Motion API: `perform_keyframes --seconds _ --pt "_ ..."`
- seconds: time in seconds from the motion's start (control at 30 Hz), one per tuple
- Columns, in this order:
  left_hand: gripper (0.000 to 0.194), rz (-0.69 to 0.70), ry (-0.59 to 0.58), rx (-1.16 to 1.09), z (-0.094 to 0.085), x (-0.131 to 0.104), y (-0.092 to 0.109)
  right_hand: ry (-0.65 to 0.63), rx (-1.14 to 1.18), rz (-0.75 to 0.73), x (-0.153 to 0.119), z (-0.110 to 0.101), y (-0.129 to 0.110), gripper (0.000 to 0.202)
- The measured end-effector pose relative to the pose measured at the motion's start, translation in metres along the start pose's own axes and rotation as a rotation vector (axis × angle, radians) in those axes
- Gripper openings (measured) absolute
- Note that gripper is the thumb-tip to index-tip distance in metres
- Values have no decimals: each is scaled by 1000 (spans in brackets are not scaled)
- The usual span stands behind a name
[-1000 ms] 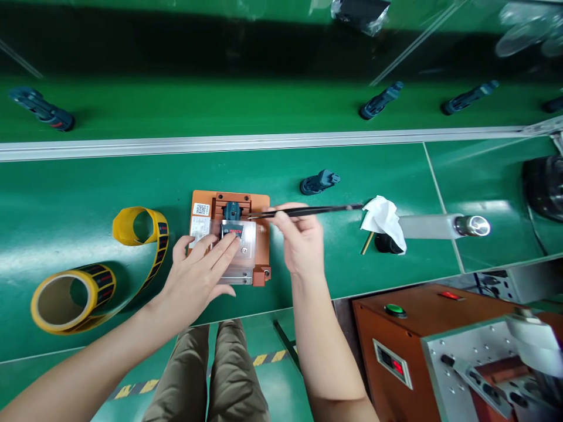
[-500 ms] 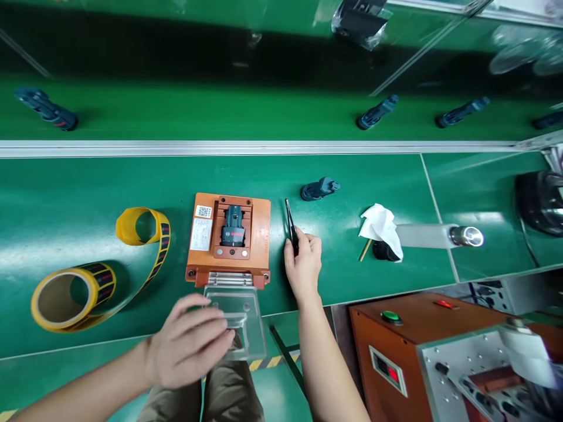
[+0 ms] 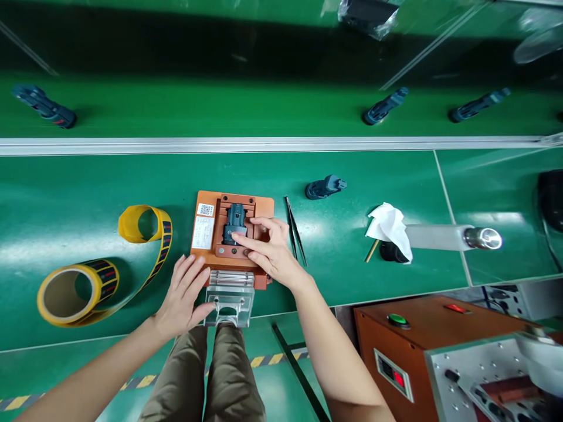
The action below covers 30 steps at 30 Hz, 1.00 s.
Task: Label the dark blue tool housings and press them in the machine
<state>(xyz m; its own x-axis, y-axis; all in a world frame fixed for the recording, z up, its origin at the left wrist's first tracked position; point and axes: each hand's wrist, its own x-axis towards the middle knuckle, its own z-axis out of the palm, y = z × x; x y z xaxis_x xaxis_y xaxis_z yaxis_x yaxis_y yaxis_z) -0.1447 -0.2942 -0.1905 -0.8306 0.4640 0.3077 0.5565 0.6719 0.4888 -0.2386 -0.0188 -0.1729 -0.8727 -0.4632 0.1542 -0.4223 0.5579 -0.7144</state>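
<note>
Right hand point(image 3: 273, 251), gripping nothing, sets a fingertip on the casing point(image 3: 236, 215) — apparently pressing. Left hand point(image 3: 181, 298), open, touches the orange block point(image 3: 265, 206). Further pressing likely calls for a steady block.

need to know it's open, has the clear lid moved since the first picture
Yes, the clear lid has swung nearer: first over the orange base, now out past its near edge.

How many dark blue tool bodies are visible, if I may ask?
5: one body in the orange fixture, partly behind the right hand; one on the bench; three beyond the rail, one left, two right. Another may be cut off, far right.
</note>
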Motion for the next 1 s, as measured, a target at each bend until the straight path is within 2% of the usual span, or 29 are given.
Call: perform_keyframes --seconds 0.1,0.23,0.33,0.5,0.67,0.73,0.8,0.87,0.93,1.0 --pt "78 -9 -46 -55 7 5 -6 -39 10 -9 5 6 11 39" --pt "78 11 -28 -68 9 4 -6 -43 3 -18 11 6 16 40" --pt "78 26 -18 -79 9 5 -6 -35 10 -21 14 5 13 43" --pt "80 28 -24 -101 9 7 -7 -64 -7 -25 12 6 5 37" --pt "83 -3 -17 -108 10 5 -8 -41 7 -2 26 11 2 34" --pt "82 -14 -19 -104 10 4 -8 12 56 59 30 11 -2 37" --pt "81 -16 -23 -99 9 4 -9 121 86 187 32 11 -9 44" --pt "80 -8 -25 -90 8 4 -9 191 53 300 33 12 -17 60" --pt "80 -2 -19 -75 7 5 -8 183 -23 351 37 14 -26 67" --pt "79 -2 -12 -57 5 5 -7 140 -90 364 44 13 -36 63"
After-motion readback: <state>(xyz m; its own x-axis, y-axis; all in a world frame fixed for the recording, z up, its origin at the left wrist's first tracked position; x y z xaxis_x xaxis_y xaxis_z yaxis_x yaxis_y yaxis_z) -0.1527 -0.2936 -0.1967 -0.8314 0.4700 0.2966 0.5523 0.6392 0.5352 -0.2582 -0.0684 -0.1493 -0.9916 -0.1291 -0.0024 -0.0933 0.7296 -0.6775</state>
